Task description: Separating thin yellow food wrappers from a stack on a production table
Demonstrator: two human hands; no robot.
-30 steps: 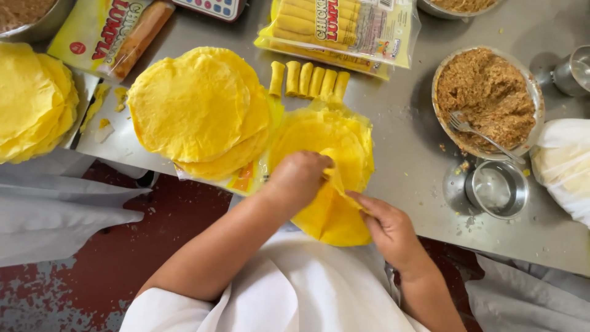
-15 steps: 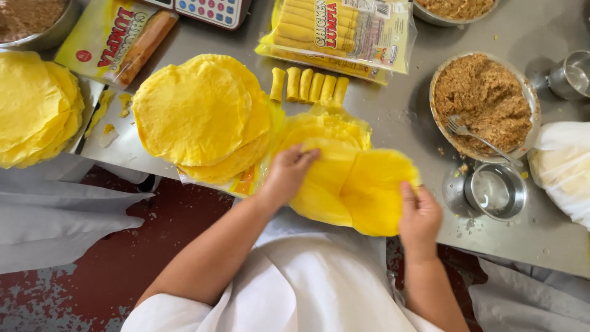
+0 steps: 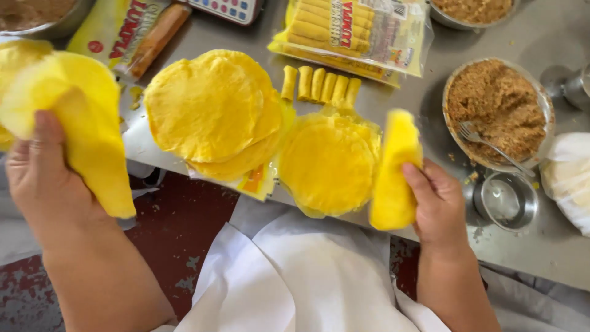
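Currently, left hand (image 3: pixel 46 178) grasps one yellow wrapper (image 3: pixel 80 123); right hand (image 3: pixel 439 206) grasps another wrapper (image 3: pixel 393 172) upright, beside the wrapper stack (image 3: pixel 329 163) on the steel table (image 3: pixel 553 252).

Left hand (image 3: pixel 46 178) and right hand (image 3: pixel 439 203) apart, fingers closed

bright, even light | soft shadows | mild steel glare | slight blur

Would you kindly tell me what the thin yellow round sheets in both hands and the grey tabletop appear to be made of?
The thin yellow round sheets in the left hand and right hand look like soft matte dough wrappers: they fold and droop limply. The grey tabletop looks like brushed stainless steel, with a dull sheen.
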